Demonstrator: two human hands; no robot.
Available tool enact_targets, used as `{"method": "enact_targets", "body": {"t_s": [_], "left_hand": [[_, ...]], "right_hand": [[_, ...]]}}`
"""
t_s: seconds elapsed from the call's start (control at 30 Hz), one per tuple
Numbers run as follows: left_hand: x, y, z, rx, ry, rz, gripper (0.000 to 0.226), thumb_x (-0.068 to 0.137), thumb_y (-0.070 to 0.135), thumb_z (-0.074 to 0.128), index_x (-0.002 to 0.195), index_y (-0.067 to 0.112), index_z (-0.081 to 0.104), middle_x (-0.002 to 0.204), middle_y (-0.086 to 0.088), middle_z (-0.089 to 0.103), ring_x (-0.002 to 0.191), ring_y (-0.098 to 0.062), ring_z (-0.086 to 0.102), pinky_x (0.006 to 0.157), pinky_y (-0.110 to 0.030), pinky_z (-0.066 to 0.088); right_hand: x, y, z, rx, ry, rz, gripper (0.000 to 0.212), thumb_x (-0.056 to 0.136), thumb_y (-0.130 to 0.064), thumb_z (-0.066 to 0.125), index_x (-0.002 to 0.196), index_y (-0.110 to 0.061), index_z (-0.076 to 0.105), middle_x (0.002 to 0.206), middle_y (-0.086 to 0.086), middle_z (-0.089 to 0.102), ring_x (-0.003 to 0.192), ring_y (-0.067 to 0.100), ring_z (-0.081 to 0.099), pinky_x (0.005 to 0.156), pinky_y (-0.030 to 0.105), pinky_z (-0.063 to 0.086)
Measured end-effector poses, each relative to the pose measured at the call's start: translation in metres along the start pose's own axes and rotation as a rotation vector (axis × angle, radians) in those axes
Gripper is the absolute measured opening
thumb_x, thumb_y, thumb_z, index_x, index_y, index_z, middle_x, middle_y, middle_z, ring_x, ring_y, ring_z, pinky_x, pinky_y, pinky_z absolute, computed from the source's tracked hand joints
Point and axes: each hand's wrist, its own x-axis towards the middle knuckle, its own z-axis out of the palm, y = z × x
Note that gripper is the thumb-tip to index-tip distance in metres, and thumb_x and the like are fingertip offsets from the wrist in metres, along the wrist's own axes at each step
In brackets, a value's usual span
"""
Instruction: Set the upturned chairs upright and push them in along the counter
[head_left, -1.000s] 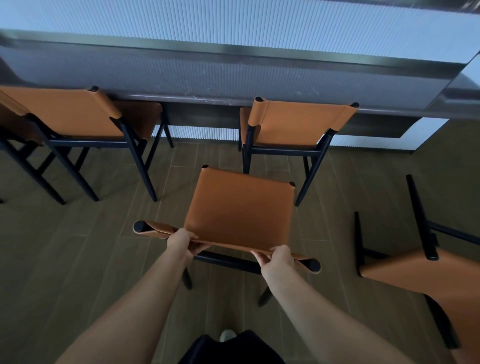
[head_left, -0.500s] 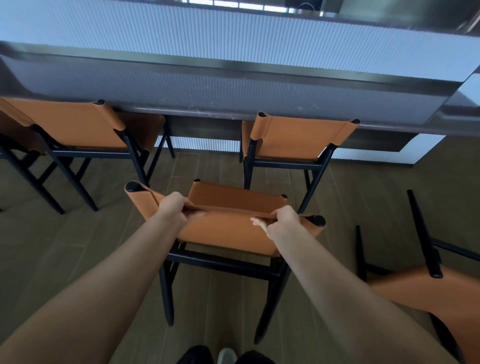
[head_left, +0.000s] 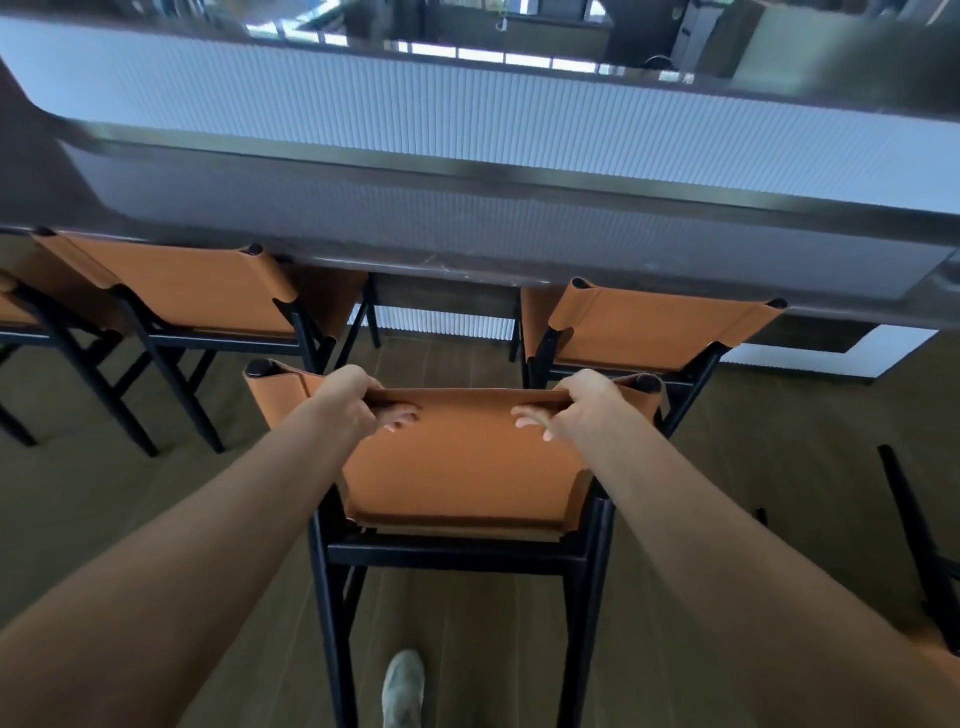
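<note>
A chair with a tan leather back (head_left: 462, 467) and black frame stands upright in front of me. My left hand (head_left: 353, 402) grips the top edge of its backrest on the left, fingers curled over toward me. My right hand (head_left: 582, 402) grips the same edge on the right. The chair faces the gap between two tan chairs, one at the left (head_left: 197, 296) and one at the right (head_left: 649, 327), both tucked under the long grey counter (head_left: 467, 223). The black legs of an upturned chair (head_left: 914, 540) stick up at the right edge.
A further tan chair (head_left: 15, 306) shows at the far left edge under the counter. The floor is brown wood plank. My shoe (head_left: 402, 686) is on the floor behind the held chair. A ribbed white panel runs along the counter front.
The chair has gone from tipped back, with its seat facing me, to standing upright, and has moved closer to the counter. Both hands have kept their grip on the backrest's top edge.
</note>
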Motion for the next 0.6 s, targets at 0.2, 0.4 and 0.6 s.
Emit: {"method": "enact_targets", "body": {"t_s": [0.2, 0.4, 0.6], "left_hand": [[0.024, 0.065, 0.005, 0.014, -0.066, -0.021, 0.041, 0.101, 0.000, 0.035, 0.138, -0.018, 0.028, 0.147, -0.041, 0.023, 0.124, -0.048, 0.049, 0.103, -0.034, 0.045], [0.052, 0.127, 0.020, 0.106, -0.123, 0.050, 0.036, 0.099, -0.003, 0.033, 0.131, -0.021, 0.032, 0.142, -0.046, 0.027, 0.117, -0.049, 0.054, 0.099, -0.036, 0.050], [0.077, 0.171, 0.029, 0.134, -0.069, 0.027, 0.038, 0.100, -0.004, 0.033, 0.135, -0.019, 0.029, 0.143, -0.044, 0.025, 0.117, -0.049, 0.055, 0.099, -0.035, 0.050]], "right_hand": [[0.023, -0.013, 0.067, 0.004, -0.009, 0.028, 0.064, 0.099, 0.001, 0.043, 0.155, -0.014, 0.014, 0.160, 0.026, -0.003, 0.140, 0.054, 0.021, 0.097, 0.059, 0.044], [0.032, -0.026, 0.119, -0.020, -0.036, 0.008, 0.066, 0.099, 0.001, 0.044, 0.155, -0.007, 0.010, 0.160, 0.028, -0.005, 0.137, 0.055, 0.028, 0.097, 0.054, 0.049], [0.048, -0.031, 0.153, -0.021, -0.051, 0.043, 0.064, 0.099, 0.001, 0.045, 0.154, -0.006, 0.013, 0.159, 0.030, -0.006, 0.136, 0.057, 0.028, 0.095, 0.054, 0.050]]}}
